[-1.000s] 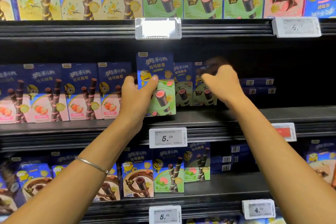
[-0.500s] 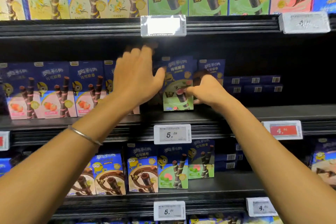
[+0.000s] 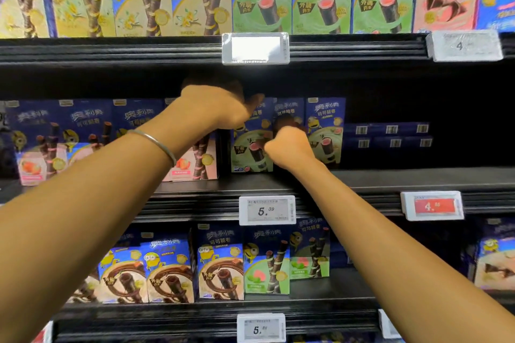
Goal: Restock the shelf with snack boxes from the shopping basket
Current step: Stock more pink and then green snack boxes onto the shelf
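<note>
Box (image 3: 249, 152) placement, middle shelf (image 3: 390, 175), upright beside its green twins (image 3: 324, 136).
Left hand (image 3: 214, 108) draped over box top, thumb on front; fingers blurred, grip unconfirmed. Right hand (image 3: 289, 147) curled at box's right edge; pinching or just nudging, cannot tell. Likely light, stiff cardboard, crushable at corners: best held by narrow sides near top. Basket out of frame; shelf depth behind lost in dark.

Your left hand (image 3: 214, 106), with a bracelet (image 3: 156, 142) on the wrist, lay over the top of a green box (image 3: 250, 153) standing on the middle shelf (image 3: 390, 178). Your right hand (image 3: 289, 147) curled round its right side.
</note>
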Demonstrator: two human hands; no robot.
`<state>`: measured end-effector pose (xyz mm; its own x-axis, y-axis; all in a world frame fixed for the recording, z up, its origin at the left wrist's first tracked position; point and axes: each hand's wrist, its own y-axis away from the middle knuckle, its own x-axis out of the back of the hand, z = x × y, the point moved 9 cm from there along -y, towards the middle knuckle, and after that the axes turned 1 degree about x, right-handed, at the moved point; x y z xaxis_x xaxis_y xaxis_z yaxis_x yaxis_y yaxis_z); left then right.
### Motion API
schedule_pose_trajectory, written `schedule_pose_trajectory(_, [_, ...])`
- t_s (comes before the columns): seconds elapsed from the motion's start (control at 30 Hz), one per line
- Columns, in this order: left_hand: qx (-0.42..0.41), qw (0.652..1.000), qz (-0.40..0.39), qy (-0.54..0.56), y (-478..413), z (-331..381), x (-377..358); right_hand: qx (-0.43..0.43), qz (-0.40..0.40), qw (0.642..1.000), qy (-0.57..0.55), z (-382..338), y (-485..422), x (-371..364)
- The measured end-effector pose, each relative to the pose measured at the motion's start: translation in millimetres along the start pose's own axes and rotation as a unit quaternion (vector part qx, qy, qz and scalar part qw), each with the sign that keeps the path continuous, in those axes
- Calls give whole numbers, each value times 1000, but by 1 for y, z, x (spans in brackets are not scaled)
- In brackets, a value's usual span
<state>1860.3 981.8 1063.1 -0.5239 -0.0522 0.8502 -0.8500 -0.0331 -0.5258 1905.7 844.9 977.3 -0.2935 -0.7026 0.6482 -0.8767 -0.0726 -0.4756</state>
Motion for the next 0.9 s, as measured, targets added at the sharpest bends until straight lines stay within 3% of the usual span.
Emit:
schedule_pose_trajectory(0.43, [-16,994,-48,101,-43,-9,-28,-14,-16,999,31,-10,-10,-11])
schedule_pose_trajectory(0.9, [-19,993,-52,102,-37,-7,-22,-28,-22,999,-28,-13,-15,-17])
